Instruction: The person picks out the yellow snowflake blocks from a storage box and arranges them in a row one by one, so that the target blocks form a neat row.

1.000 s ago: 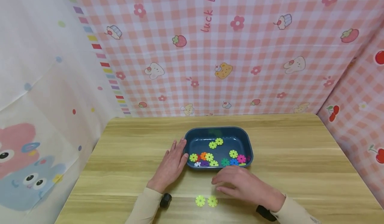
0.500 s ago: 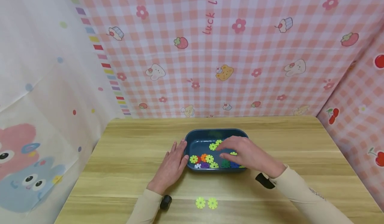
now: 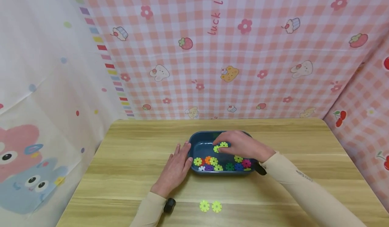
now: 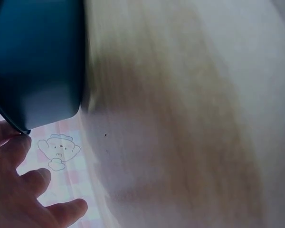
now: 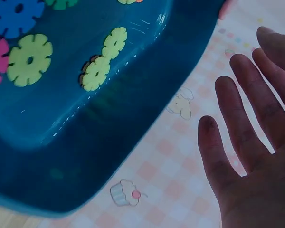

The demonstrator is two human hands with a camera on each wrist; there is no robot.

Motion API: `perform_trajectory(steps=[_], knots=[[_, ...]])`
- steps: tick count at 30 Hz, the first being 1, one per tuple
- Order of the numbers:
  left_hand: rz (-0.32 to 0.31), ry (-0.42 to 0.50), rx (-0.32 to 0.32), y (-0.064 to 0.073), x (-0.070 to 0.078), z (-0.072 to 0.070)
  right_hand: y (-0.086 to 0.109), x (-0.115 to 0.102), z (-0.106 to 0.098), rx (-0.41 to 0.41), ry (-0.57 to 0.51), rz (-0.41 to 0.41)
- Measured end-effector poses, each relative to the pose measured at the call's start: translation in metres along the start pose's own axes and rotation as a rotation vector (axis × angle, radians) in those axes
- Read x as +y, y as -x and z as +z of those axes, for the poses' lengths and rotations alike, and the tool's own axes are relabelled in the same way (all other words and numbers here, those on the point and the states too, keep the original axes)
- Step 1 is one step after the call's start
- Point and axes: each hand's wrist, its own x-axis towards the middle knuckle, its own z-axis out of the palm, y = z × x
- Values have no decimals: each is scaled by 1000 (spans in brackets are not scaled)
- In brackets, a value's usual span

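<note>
tray (image 3: 202, 150) partly hidden, right hand (image 3: 238, 144) above

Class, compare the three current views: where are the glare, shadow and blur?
Head view: fairly sharp, with a soft shadow on the table near the right sleeve; left wrist view: the table blurred and hazy; right wrist view: small glints inside the tub, the right hand darkened against bright checked cloth.

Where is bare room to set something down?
Bare table lies left of the left hand, behind the tray up to the cloth, and right of the tray. Crowded: the tray's near side, with discs; the right hand covers part of its far side.
</note>
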Motion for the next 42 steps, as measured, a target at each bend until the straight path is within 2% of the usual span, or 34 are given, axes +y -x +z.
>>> perform_trajectory(steps=[4,11,18,22,31,36,42], knots=[[0,2,-2,0,-1,1,-15,2,5,-40,20,-40],[-2,55,-14,2,-1,0,-37,5,17,-124,12,-44],[14,86,-29,2,-5,0,-53,11,31,-207,-3,-94],[18,91,-47,2,-6,-1,-61,14,39,-251,2,-92],[-10,98,-77,2,-7,-5,-74,17,53,-306,-9,-72],[8,105,-80,2,-8,-4,-77,19,63,-325,-29,-99],[47,110,-52,2,-12,-3,-83,17,72,-322,-44,-142]])
